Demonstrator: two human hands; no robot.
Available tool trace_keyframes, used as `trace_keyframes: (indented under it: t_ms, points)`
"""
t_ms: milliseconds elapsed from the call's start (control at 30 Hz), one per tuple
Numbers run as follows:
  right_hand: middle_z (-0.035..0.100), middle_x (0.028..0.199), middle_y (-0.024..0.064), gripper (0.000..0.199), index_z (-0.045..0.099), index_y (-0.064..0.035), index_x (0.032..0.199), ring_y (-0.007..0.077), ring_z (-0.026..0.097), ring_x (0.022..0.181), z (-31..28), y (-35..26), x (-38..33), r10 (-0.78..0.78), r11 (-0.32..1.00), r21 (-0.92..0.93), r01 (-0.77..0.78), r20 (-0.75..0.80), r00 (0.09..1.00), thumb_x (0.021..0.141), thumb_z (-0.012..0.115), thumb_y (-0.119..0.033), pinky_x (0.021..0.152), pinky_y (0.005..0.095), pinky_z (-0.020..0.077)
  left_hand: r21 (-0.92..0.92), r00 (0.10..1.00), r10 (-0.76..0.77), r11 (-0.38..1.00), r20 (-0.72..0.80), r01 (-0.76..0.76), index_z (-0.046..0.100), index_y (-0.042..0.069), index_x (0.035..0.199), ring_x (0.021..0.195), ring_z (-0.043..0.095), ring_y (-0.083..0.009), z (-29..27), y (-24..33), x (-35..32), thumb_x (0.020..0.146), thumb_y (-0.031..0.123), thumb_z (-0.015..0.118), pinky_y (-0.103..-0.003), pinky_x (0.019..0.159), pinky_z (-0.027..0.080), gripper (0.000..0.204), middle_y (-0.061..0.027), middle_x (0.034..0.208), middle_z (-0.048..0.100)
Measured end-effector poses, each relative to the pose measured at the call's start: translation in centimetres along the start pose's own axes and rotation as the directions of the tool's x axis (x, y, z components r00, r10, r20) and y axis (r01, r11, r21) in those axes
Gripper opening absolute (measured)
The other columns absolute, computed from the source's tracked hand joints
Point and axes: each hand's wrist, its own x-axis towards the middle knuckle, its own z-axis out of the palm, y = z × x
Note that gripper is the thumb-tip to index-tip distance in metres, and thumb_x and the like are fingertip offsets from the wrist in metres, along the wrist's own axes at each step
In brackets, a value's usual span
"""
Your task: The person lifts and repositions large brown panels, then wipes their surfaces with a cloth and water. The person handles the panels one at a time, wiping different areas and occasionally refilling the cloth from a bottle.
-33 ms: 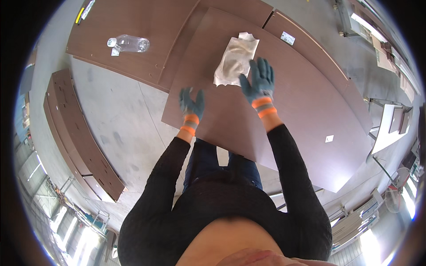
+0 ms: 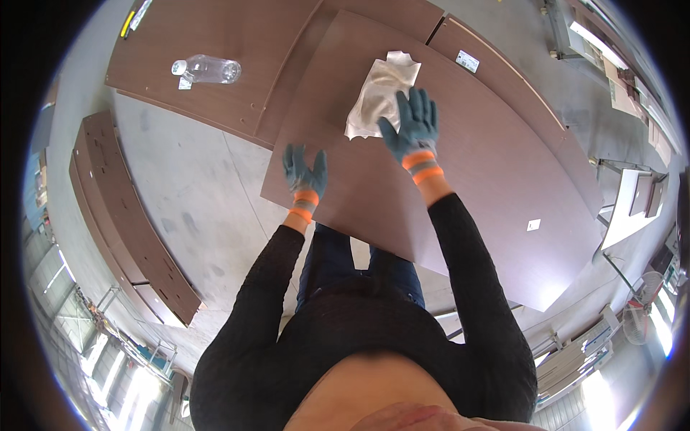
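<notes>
My left hand [image 2: 305,172], in a grey-blue work glove with an orange-striped cuff, is open over the near left edge of a large brown panel [image 2: 474,187]. It holds nothing, its fingers pointing away from me. Farther right, my right hand [image 2: 413,129] wears a matching glove and is open too, fingers spread. Its thumb and fingers overlap the right edge of a crumpled, pale, shiny cloth or sheet [image 2: 375,97] lying on the panel. Whether that hand touches the cloth or hovers above it, I cannot tell.
A clear plastic bottle [image 2: 210,70] lies on its side on another brown panel [image 2: 158,43] at far left. Past the large panel rests a narrow board [image 2: 489,82] with a white label. More brown boards [image 2: 133,215] are stacked at left. A fan [image 2: 642,309] stands at right.
Both hands have shifted slightly left. My right hand has turned a little, its fingers more upright over the cloth's edge; the cloth and panels look unmoved.
</notes>
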Motion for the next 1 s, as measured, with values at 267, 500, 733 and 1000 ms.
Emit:
trace_keyframes:
  t_ms: [267, 500, 733, 1000]
  points:
    - [0.045, 0.16, 0.0169, 0.095, 0.05, -0.0042, 0.152, 0.0359, 0.035, 0.152, 6.8, -7.4, 8.2, 0.209, 0.977, -0.127, -0.172, 0.394, 0.895, 0.086, 0.063, -0.071, 0.128, 0.0523, 0.0203, 0.522, 0.971, 0.178, 0.82, 0.157, -0.234, 0.033, 0.01, 0.162, 0.148, 0.031, -0.0566, -2.1, -6.7, 0.2, 0.088, 0.058, 0.072, -0.069, 0.116, 0.029, 0.096, -0.0302, 0.164, 0.031]
    - [0.053, 0.152, 0.0091, 0.073, 0.054, -0.0099, 0.15, 0.03, 0.043, 0.148, 11.7, -13.1, -1.6, -0.207, 0.976, -0.001, 0.217, 0.303, 0.93, 0.092, 0.064, -0.054, 0.126, 0.0524, 0.0262, 0.276, 0.997, 0.067, 0.958, 0.048, -0.078, 0.042, 0.002, 0.154, 0.137, 0.051, -0.0455, -5.1, -9.0, 1.3, 0.08, 0.052, 0.083, -0.05, 0.113, 0.043, 0.099, -0.0277, 0.155, 0.047]
    - [0.064, 0.13, 0.0081, 0.045, 0.062, -0.0109, 0.132, 0.0298, 0.058, 0.123, 15.0, -2.6, 21.1, -0.16, 0.949, -0.303, 0.094, -0.203, 0.966, 0.097, 0.059, -0.038, 0.105, 0.0466, 0.0432, 0.155, 0.921, -0.27, 0.96, 0.282, 0.234, 0.063, 0.004, 0.125, 0.109, 0.066, -0.0422, -6.5, -9.5, 1.8, 0.078, 0.056, 0.085, -0.051, 0.096, 0.053, 0.074, -0.0201, 0.118, 0.07]
    - [0.061, 0.141, 0.0057, 0.057, 0.059, -0.0155, 0.145, 0.0288, 0.054, 0.135, 13.9, -17.9, 8.9, -0.31, 0.86, -0.336, 0.384, 0.255, 0.916, 0.096, 0.059, -0.045, 0.12, 0.0473, 0.0357, 0.01, 0.974, -0.174, 0.985, 0.145, 0.174, 0.065, -0.002, 0.127, 0.114, 0.066, -0.043, -6.2, -13.0, 0.6, 0.104, 0.04, 0.059, -0.049, 0.1, 0.053, 0.049, -0.0228, 0.124, 0.07]
